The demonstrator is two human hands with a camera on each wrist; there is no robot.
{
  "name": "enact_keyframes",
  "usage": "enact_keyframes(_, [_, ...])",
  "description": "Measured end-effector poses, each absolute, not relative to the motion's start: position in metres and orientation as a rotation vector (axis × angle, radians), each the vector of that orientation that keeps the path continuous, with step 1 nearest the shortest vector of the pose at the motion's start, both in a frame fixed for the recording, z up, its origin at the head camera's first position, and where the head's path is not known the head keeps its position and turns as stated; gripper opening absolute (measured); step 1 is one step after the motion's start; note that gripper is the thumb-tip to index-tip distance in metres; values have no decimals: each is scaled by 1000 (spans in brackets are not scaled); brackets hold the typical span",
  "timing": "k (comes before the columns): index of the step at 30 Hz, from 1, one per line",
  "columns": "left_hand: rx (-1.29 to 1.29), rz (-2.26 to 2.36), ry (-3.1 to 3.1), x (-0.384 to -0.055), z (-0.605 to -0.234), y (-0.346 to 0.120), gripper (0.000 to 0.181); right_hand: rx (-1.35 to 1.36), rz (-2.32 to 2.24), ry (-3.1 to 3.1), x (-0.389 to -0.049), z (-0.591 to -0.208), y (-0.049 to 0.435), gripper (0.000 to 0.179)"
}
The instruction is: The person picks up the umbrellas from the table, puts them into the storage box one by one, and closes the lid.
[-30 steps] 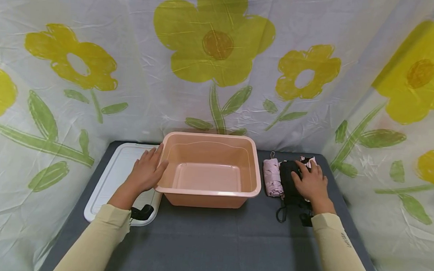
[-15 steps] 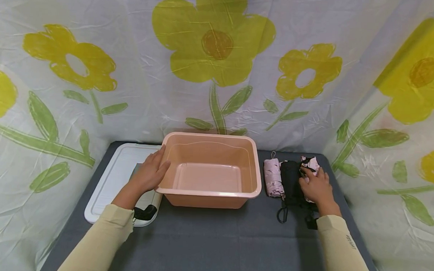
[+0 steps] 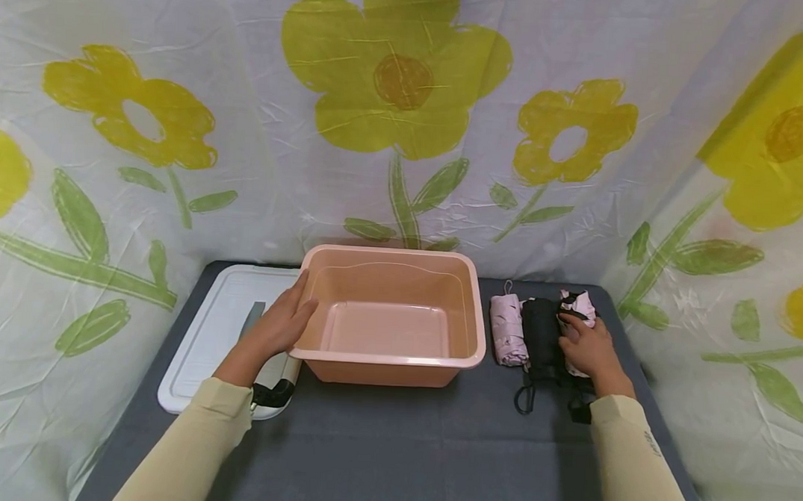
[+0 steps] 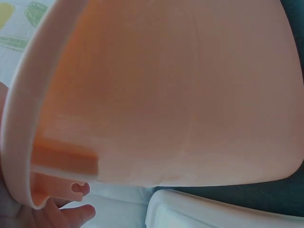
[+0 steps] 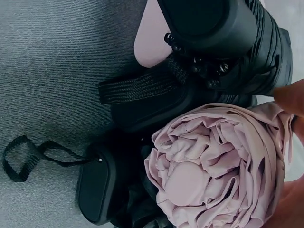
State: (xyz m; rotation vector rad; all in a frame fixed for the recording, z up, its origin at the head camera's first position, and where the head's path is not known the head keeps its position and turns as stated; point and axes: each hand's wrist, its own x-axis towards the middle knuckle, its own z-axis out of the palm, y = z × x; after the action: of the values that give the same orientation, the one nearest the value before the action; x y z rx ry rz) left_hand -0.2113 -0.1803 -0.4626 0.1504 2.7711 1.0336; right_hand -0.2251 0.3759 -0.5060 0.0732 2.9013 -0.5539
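A peach plastic storage bin (image 3: 383, 373) stands at the back middle of the table. My left hand (image 3: 276, 321) rests on its left rim with fingers extended; the left wrist view shows the bin's outer wall (image 4: 166, 104) and fingertips beyond the rim. At the right, my right hand (image 3: 592, 354) holds a pink folded umbrella (image 5: 204, 161), its ruffled round end facing the right wrist camera and fingers at its right side. A black folded umbrella (image 3: 537, 339) lies just left of that hand. Part of the pink umbrella is hidden under the hand.
A pale pink folded umbrella (image 3: 507, 330) lies between the bin and the black one. Further black umbrella handles (image 5: 97, 185) with straps lie close together in the right wrist view. A white lid (image 3: 198, 354) lies under the left forearm. A flowered curtain (image 3: 245, 124) surrounds the table.
My right hand has moved right and slightly toward me, off the black umbrella and onto the pink one, with its fingers drawn in. My left hand has shifted slightly right along the bin's rim.
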Motion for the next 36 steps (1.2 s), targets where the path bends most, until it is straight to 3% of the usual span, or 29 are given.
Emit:
enact_keyframes(22, [-23, 1109, 2717, -210, -468, -176, 66, 151, -628, 2966, -225, -513, 382, 55])
enact_keyframes(30, [-22, 1126, 2724, -210, -468, -176, 66, 225, -736, 3088, -223, -517, 378, 25])
enact_keyframes(36, [-33, 1131, 2724, -210, -467, -178, 66, 154, -674, 3023, -224, -515, 376, 44])
